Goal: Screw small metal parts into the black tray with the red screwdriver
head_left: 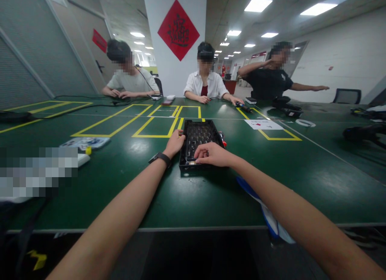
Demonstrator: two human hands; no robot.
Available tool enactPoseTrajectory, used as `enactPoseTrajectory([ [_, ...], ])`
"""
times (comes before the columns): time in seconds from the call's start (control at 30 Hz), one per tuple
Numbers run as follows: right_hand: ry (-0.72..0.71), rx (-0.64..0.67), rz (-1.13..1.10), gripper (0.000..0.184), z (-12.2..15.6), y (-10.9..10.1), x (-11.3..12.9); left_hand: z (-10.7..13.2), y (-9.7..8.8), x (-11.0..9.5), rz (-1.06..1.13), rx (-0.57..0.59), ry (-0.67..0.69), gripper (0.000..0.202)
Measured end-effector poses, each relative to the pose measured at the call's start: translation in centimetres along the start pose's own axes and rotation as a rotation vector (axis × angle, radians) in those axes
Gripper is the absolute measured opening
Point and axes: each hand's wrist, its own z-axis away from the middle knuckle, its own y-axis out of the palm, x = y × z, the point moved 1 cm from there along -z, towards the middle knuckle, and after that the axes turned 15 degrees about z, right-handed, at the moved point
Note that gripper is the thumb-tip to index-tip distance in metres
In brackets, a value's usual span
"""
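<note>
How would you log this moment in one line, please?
left hand: touching black tray left edge | right hand: fingertips inside tray, near side

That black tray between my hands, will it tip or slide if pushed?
Probably slides rather than tips: the black tray sits low and flat on the glossy table. It looks like rigid moulded plastic, so likely stiff and light. With the left hand and right hand on its edges, it should stay steady.

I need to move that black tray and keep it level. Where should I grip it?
Probably by its long side walls, one hand from each side: the black tray lies flat and open-topped. The left hand rests at its left wall.
</note>
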Motion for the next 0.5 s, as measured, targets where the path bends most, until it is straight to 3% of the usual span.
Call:
enactPoseTrajectory([
  [0.5,-0.012,0.004,-0.091,0.024,-0.08,0.14,-0.39,0.11,-0.17,-0.14,0.016,0.011,-0.001,0.037],
])
